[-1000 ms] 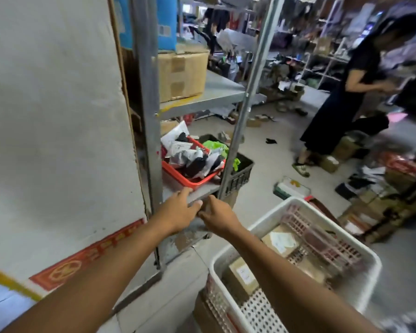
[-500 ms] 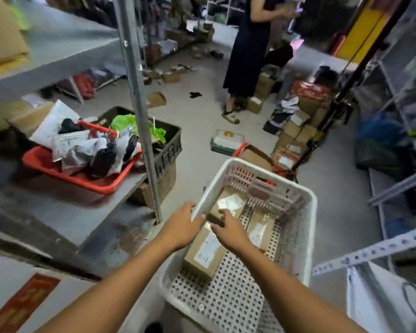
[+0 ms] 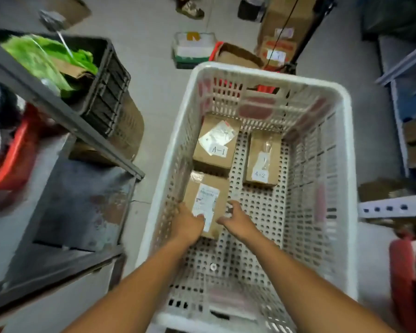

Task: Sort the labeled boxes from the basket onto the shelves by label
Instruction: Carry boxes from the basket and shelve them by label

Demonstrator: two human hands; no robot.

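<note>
Both forearms reach from 6 o'clock into the white basket [image 3: 346,164]. The left hand [image 3: 186,224] lies on the near left corner of the nearest box [image 3: 205,200], fingers over its edge and partly over its white label; whether they curl under the box cannot be told. The right hand [image 3: 238,221] is at the box's right edge with fingers curled toward its side, touching or just short of it; a firm grip does not show.

That box lies flat on the perforated basket floor against the left wall, its long axis running from 6 to 12 o'clock. Beyond it at 12 o'clock, touching or just beside it, sits the A-1 box [image 3: 216,143], label facing up and turned slightly. At 1 o'clock, apart from both, lies the A-2 box [image 3: 262,157], long axis also 6 to 12, its label at the near end.

At 9 o'clock stands a grey metal shelf [image 3: 82,200] with a slanted post [image 3: 58,111], close beside the basket's left wall. On it are a red tray [image 3: 7,169] and, further at 10 o'clock, a black crate [image 3: 106,92] with green plastic [image 3: 41,58] inside. At 12 o'clock, cardboard cartons [image 3: 281,32] sit on the floor.
</note>
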